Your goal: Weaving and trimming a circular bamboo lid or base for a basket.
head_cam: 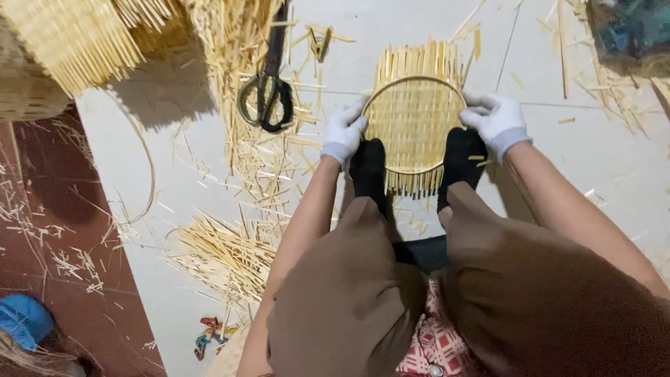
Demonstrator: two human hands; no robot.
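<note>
White floor tiles, littered with bamboo offcuts, carry the work: a round woven bamboo tray (413, 124) lying flat just ahead of the person's knees. Its bent rim hoop traces a circle, and loose strip ends stick out past the hoop at the far edge and the near edge, so the weave's free ends run away from and toward the body. Two feet in black socks (368, 171) press on the near edge, one at each lower corner, pinning it to the floor.

The left hand (344, 132), in a white glove, is curled against the hoop on its left side, fingers closed on the rim. The right hand (497, 120), gloved the same, grips the hoop on the opposite side, also closed around it. Both sit about level with the tray's middle, so the tray lies directly between them, neither hand nearer than the other.

Further out, large scissors (266, 94) lie on the tiles to the left of the left hand, handles toward the person, well apart from the tray. A heap of bamboo slivers (223, 255) spreads near the left knee, and an unfinished basket (70, 38) with bristling strip ends fills the upper left corner.
</note>
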